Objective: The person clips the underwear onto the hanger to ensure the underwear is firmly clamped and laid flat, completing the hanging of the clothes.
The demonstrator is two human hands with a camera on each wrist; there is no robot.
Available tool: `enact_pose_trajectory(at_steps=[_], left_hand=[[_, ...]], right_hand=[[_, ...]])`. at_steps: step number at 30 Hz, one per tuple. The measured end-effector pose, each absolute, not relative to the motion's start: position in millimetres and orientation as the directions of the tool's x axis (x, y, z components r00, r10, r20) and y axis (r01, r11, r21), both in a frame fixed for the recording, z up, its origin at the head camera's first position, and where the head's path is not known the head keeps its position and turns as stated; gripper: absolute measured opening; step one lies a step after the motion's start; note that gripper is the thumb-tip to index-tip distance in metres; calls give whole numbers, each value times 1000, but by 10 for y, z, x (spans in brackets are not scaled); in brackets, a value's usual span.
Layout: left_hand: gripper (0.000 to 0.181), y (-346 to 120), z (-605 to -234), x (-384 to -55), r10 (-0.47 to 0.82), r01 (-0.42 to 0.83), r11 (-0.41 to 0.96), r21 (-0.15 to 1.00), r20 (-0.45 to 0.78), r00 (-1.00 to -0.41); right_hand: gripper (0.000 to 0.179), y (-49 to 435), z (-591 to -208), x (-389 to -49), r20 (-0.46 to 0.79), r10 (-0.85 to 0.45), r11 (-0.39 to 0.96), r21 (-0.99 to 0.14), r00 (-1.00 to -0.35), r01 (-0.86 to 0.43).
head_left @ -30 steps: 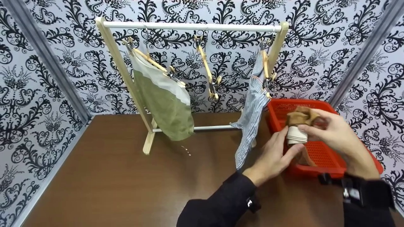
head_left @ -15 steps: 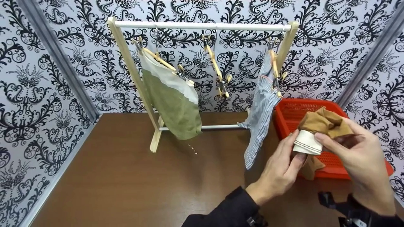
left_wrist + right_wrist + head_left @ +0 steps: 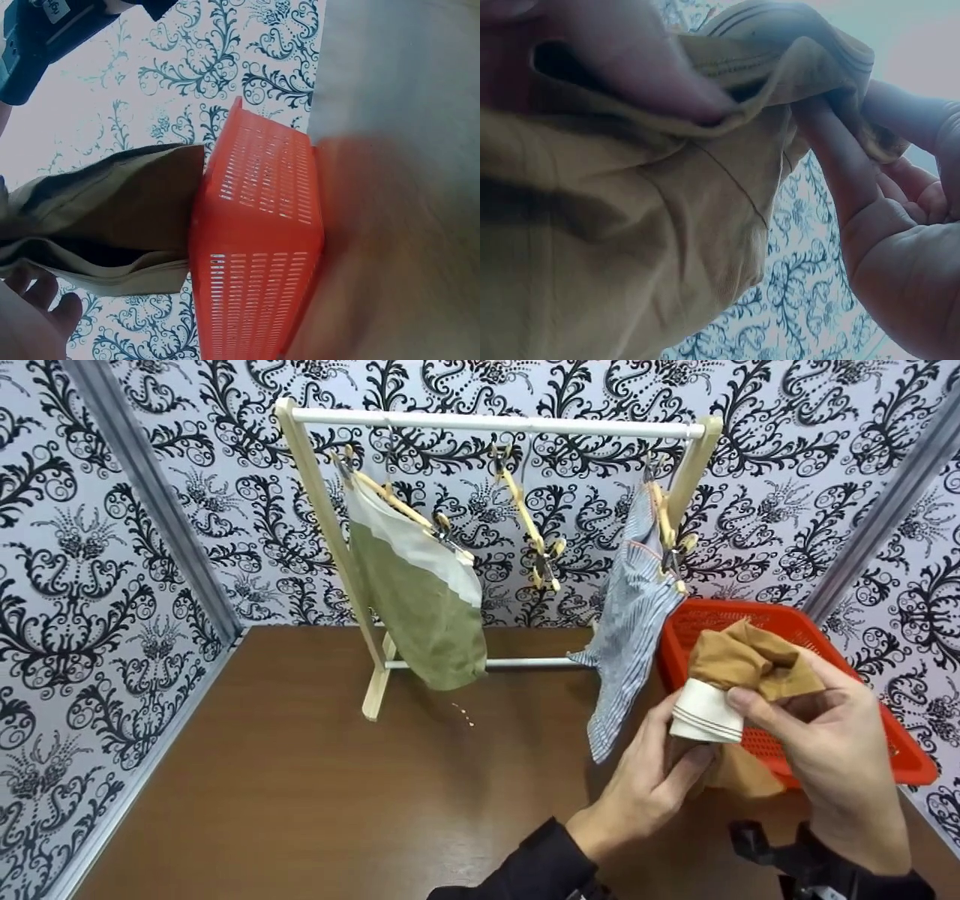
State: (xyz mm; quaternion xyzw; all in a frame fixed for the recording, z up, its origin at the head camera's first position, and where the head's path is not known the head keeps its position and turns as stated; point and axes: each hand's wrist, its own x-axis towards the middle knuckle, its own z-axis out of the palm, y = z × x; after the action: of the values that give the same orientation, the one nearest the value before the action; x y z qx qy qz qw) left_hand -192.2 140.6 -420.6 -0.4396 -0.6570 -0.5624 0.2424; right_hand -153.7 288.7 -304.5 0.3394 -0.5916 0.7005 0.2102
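Observation:
A pair of mustard-brown pants (image 3: 724, 656) with its white, dark-lined waistband (image 3: 705, 716) folded outward is held bunched between both hands, in front of the basket. My left hand (image 3: 637, 787) pinches the lower edge of the band, its fingers partly behind the cloth. At the brown part, my right hand (image 3: 836, 739) grips the fabric with thumb in front. The right wrist view shows the right thumb (image 3: 645, 67) at the opening and the left hand (image 3: 900, 247) across from it. Below, brown legs (image 3: 120, 210) hang beside the basket in the left wrist view.
A red perforated basket (image 3: 907, 757) stands at the right on the brown table (image 3: 300, 795). Behind is a wooden rack with a white rail (image 3: 465, 421), holding a green-and-white garment (image 3: 420, 600), a bare clip hanger (image 3: 521, 510) and a blue striped garment (image 3: 630, 637).
Both hands have brought the pants nearer and out from over the basket, the white band now facing the camera more. The view has shifted, so the rack sits further right in it.

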Motion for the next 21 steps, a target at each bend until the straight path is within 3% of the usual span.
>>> enact_pose_trajectory(at_steps=[6, 10, 15, 21], left_hand=[[44, 1102, -3964, -1663, 369, 826, -160, 540, 809, -457], [46, 934, -3943, -1598, 412, 770, -286, 571, 798, -439], [53, 718, -4122, -1709, 428, 632, -429, 645, 762, -486], [51, 298, -4112, -1785, 478, 553, -390, 736, 676, -561]], right_hand=[[56, 2743, -3024, -1449, 739, -137, -293, -666, -659, -686], [55, 2617, -3018, -1412, 742, -146, -278, -665, -654, -693], [54, 2392, -3012, -1468, 742, -178, -290, -667, -646, -686], [51, 2111, -3034, -1554, 738, -179, -293, -671, -650, -681]])
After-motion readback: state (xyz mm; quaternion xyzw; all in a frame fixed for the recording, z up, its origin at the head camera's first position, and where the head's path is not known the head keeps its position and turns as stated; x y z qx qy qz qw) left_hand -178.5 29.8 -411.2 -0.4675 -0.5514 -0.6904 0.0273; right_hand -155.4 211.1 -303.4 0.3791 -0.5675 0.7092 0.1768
